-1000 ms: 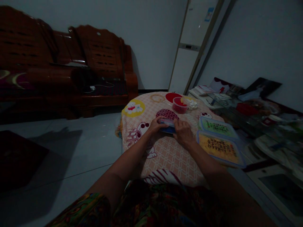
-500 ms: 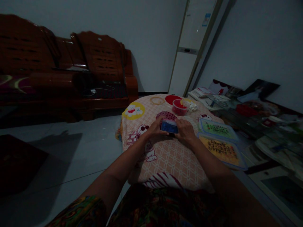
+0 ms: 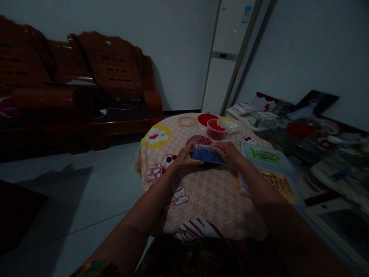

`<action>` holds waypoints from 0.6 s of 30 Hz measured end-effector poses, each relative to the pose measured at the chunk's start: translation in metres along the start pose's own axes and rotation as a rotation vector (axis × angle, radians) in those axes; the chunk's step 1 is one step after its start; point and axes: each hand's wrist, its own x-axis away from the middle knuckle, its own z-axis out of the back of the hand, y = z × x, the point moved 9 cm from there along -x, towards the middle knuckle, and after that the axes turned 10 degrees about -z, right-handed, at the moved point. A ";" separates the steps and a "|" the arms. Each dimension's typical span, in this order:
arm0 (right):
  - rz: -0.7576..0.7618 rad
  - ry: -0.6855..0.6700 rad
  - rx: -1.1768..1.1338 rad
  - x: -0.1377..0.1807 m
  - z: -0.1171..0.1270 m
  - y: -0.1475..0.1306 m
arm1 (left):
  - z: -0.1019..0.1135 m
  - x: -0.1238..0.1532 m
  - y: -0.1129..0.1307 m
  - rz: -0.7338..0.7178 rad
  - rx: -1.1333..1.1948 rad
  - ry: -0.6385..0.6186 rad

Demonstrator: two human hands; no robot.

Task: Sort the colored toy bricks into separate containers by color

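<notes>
Between my two hands is a clear plastic box with blue contents [image 3: 208, 154], raised slightly over the cloth-covered table [image 3: 207, 196]. My left hand [image 3: 186, 156] grips its left end, thumb along the lower edge. The right end is in my right hand [image 3: 229, 153], whose fingers lie across the top. What the blue contents are is too dark to tell. Just beyond stands a round clear tub with red contents [image 3: 216, 130]. Right of my right hand lie a flat box with a green panel [image 3: 264, 157] and one with a yellow panel [image 3: 278, 186], both bearing dark writing.
A pale ring [image 3: 187, 121] and crumpled white material [image 3: 232, 127] lie at the table's far side. To the right, a cluttered glass-topped surface [image 3: 300, 142] holds papers and bags. A wooden sofa [image 3: 112, 73] stands at left, a tall white cabinet-like unit [image 3: 221, 77] behind.
The blue-filled box has been tilted or turned, so a wider blue face shows. My right hand has moved slightly outward with its end. The view has shifted a little to the right.
</notes>
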 end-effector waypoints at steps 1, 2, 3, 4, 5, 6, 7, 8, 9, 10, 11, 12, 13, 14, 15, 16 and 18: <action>-0.005 0.006 0.003 -0.001 0.001 0.000 | 0.000 0.000 0.001 -0.006 -0.009 0.003; -0.009 0.011 0.000 -0.003 0.001 0.001 | 0.001 -0.001 0.001 -0.009 -0.014 0.004; -0.010 0.015 -0.009 -0.005 0.002 0.002 | 0.001 -0.001 0.001 -0.006 -0.013 0.005; -0.006 0.019 -0.026 -0.007 0.004 0.002 | 0.001 0.000 0.002 -0.001 -0.004 0.007; 0.004 0.019 -0.047 -0.009 0.006 0.002 | 0.000 0.000 0.002 0.007 0.007 0.008; 0.016 0.015 -0.070 -0.012 0.007 0.002 | 0.000 0.000 0.003 0.013 0.017 0.009; 0.026 0.008 -0.093 -0.014 0.009 0.002 | 0.000 0.001 0.003 0.015 0.024 0.010; 0.032 -0.003 -0.117 -0.017 0.010 0.002 | 0.000 0.001 0.004 0.013 0.026 0.012; 0.036 -0.016 -0.142 -0.019 0.011 0.002 | -0.001 0.002 0.003 0.010 0.025 0.013; 0.038 -0.031 -0.169 -0.021 0.012 0.003 | -0.001 0.002 0.003 0.005 0.023 0.013; 0.038 -0.047 -0.194 -0.024 0.012 0.004 | -0.002 0.002 0.002 0.001 0.023 0.012; 0.035 -0.064 -0.216 -0.026 0.013 0.006 | -0.002 0.002 0.001 -0.002 0.024 0.012; 0.030 -0.088 -0.234 -0.029 0.012 0.008 | -0.002 0.003 0.000 -0.003 0.026 0.012; 0.022 -0.120 -0.250 -0.031 0.012 0.009 | -0.002 0.003 -0.002 0.000 0.029 0.009; 0.011 -0.157 -0.265 -0.033 0.011 0.011 | -0.003 0.003 -0.003 0.007 0.034 0.005; 0.000 -0.202 -0.281 -0.035 0.010 0.013 | -0.003 0.003 -0.004 0.016 0.039 0.002; -0.012 -0.311 -0.321 -0.037 0.008 0.014 | -0.003 0.003 -0.005 0.031 0.045 -0.001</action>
